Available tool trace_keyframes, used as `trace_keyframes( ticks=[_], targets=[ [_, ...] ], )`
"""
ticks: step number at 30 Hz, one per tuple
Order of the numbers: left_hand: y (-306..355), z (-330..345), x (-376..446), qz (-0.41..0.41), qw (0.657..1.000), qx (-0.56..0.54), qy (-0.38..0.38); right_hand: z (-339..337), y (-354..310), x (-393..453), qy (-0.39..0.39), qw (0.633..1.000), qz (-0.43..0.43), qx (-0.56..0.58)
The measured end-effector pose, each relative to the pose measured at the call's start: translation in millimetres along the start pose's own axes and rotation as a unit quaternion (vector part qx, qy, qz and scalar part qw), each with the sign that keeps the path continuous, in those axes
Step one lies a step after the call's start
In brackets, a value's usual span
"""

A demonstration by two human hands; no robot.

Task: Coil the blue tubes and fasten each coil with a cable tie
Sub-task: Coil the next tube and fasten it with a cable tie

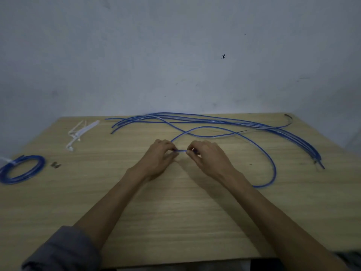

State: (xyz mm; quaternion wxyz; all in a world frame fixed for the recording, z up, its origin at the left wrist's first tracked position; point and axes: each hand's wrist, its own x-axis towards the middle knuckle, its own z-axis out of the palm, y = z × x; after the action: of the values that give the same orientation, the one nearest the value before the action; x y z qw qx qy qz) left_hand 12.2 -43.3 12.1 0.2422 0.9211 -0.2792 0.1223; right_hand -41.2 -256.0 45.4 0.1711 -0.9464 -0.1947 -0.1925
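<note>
Blue tube (pixel 230 132) in work: pinched at the table's middle, short stretch of it strung level, left to right, between the two grips. Running out of the left grip up and away, arching over toward the far right, then sweeping down in a wide loop to the right and back in near the right forearm. One big open turn so far, lying flat on the table (pixel 175 212); no tight coil yet.

Left hand (pixel 160 157) curled, fingertips pinching the tube. Right hand (pixel 207 157) likewise curled and pinching, just beside the left, small gap of bare tube between. Neither open, nothing else held.

Coming move, at a guess: gathering the loop in toward the pinch. Slack lying to the right and beyond, so right hand nearer for drawing it in, left better placed to anchor the turns.

Farther back, remaining loose tubes (pixel 214 119) in a long bundle along the far edge, long axis left to right, ends trailing down toward the right edge. Finished coil (pixel 21 170) at the far left, a white tie around it. Spare cable ties (pixel 81 132) in a small heap at the back left, well apart from both hands. Small dark bit (pixel 55 164) just right of the coil, too blurred to name.

No containers in view.
</note>
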Motion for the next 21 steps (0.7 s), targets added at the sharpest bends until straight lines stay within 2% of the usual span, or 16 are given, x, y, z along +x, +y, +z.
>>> trace_keyframes(
  ticks=[4,7,11,15,18,21],
  targets=[
    [10,-19,9,-0.043,0.998,-0.007,0.049,-25,11,15,0.115,0.992,-0.038,-0.021],
    [21,-35,14,-0.029,0.992,-0.1,0.076,-39,13,30,0.192,0.979,-0.069,-0.024],
    [35,-50,19,-0.034,0.97,-0.217,0.103,-50,11,46,0.233,0.97,-0.07,-0.003],
    [47,-64,15,-0.063,0.942,-0.315,0.096,-41,11,51,0.257,0.965,0.011,0.052],
    [49,-68,8,-0.086,0.916,-0.386,0.059,-33,11,51,0.226,0.965,0.089,0.094],
    [47,-67,5,-0.092,0.916,-0.389,0.026,-30,8,50,0.19,0.954,0.162,0.165]
  ],
)
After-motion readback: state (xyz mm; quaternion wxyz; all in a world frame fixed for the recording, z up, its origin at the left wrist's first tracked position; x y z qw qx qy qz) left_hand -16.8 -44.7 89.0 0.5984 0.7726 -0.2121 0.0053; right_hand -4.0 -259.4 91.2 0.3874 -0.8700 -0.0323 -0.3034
